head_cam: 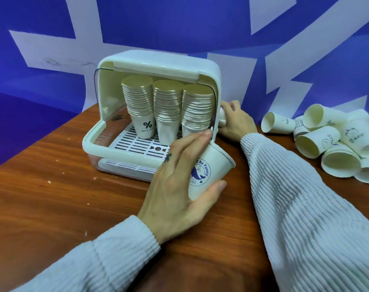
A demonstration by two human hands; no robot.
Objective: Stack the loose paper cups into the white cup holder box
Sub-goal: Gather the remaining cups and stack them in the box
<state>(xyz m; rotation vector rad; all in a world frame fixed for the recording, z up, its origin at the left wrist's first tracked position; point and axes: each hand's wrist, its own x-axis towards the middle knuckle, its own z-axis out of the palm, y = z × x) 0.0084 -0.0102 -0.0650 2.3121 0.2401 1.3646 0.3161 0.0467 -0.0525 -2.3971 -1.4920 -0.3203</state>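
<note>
Cup holder box (208, 66), white moulded plastic with rounded corners and a clear lid swung up, sits at the back of the wood-grain table (52, 197); slotted white rack on its floor. Inside, three upside-down stacks of nested paper cups (168, 106), flat bases up, rolled rims forming tight ridges, each stack near the box roof.

Loose cups (326, 144) lie tipped in a heap at far right, well apart from the box: thin white paper, tapered, blue prints.

Step in hand, as I judge it: carrying one more cup to the box. Left hand (179, 180) grips a whale-print cup (206, 171) by its wall, thumb below and fingers above, cup tilted, just in front of the box's right front corner. Right hand (236, 121) is beside the box's right wall, fingers curled round something small and white (maybe another cup, mostly hidden).

Next move likely calls for inverting the cup and seating it on a stack or starting a new one on the rack; headroom looks tight.
</note>
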